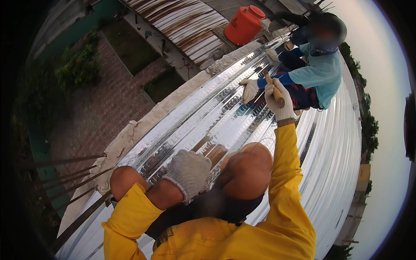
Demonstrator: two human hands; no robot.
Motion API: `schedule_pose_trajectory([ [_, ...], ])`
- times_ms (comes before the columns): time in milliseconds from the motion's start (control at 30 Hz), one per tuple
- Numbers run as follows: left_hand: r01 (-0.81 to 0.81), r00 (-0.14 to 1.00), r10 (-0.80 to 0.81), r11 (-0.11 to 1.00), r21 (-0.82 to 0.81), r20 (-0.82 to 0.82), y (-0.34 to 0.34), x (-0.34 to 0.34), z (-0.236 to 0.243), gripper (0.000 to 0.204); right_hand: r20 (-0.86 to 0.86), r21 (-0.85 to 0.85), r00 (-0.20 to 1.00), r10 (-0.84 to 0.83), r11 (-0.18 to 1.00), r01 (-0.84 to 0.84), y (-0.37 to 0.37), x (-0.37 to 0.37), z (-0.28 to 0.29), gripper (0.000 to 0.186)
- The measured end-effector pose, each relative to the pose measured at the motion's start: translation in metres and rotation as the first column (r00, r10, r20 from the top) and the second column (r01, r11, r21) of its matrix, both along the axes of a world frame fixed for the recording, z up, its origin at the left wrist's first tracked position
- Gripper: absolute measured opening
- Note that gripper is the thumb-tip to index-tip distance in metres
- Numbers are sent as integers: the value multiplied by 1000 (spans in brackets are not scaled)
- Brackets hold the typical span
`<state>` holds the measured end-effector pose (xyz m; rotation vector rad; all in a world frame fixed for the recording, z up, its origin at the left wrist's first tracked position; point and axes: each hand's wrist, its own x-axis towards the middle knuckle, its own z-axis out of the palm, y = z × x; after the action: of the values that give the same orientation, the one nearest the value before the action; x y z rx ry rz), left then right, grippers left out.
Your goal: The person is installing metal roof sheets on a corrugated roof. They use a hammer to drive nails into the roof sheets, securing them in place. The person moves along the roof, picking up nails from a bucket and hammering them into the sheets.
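Note:
My right hand [279, 102], in a whitish knit glove, is raised ahead of me. It is closed round a wooden handle [274, 89]; I cannot make out any tool head. Between my knees, my left hand [188, 171], gloved in grey-white knit, is curled low over the shiny corrugated metal roofing sheet [173, 117]. Its fingertips are hidden, and so is whatever they hold. Just beyond my right hand, a co-worker's gloved hand [249, 90] lies on the same sheet.
The co-worker [318, 73], in a light blue shirt, crouches ahead at the right. A red water tank [245, 25] stands beyond the rough wall edge [190, 89]. To the left, the roof drops off to a paved yard [104, 95]. Rusty rebar [82, 216] sticks out at lower left.

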<state>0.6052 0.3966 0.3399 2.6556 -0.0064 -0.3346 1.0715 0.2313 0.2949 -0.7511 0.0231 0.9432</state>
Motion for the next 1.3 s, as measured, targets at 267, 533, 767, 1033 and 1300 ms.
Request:
schedule_pose_trajectory([
  [267,-3,998,-3,996,87,67,-13,12,-16,25,-9,82,999,41,996,-41,-19,-2,-11,49],
  [533,52,998,-50,996,66,-32,-19,23,-4,22,-164,164,986,24,987,3,-32,1,-23,21],
  [767,63,998,-65,995,74,22,-21,23,-13,23,-194,193,981,29,981,9,-46,9,-30,26],
  [1033,-181,972,195,976,-118,128,-15,29,9,29,-168,171,983,69,984,-40,-42,-71,31,20],
  [1300,-109,655,582,704,-702,481,-7,42,15,44,253,-256,942,222,954,-156,-14,-206,146,21],
])
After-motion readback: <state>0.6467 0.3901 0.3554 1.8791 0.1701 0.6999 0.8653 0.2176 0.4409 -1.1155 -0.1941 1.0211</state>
